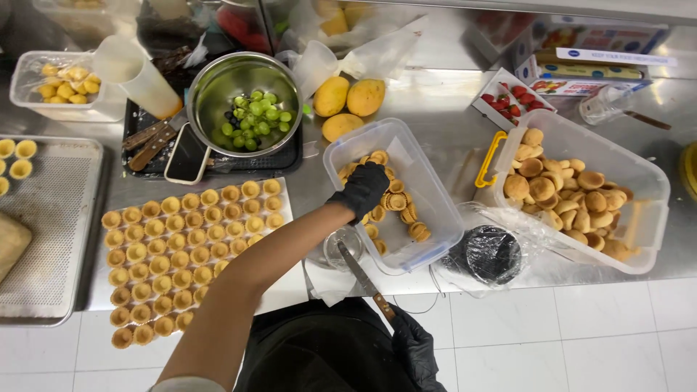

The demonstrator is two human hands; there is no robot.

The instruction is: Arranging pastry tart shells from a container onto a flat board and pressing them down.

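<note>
Closest to the camera, the right hand [415,347] in a black glove is wrapped tight around the wooden handle of a knife [365,279], blade pointing up and away toward a small glass bowl [343,245]. Just past that blade, the left hand [361,189], also black-gloved, is reaching down into a clear plastic tub [435,210], fingers curled over the little tart shells [396,203] piled inside. Can't really tell if it's actually pinching one or just resting on them.

Left of that reaching arm there's a big spread of empty tart shells in rows [185,250] on a sheet. Right of the tub, a black round thing under plastic wrap [492,254], and beyond that a bigger clear container of round baked puffs [573,196].

Further out from the left hand: a steel bowl of green grapes [254,116], three mangoes [347,105], and a small box of strawberries [508,101].
</note>
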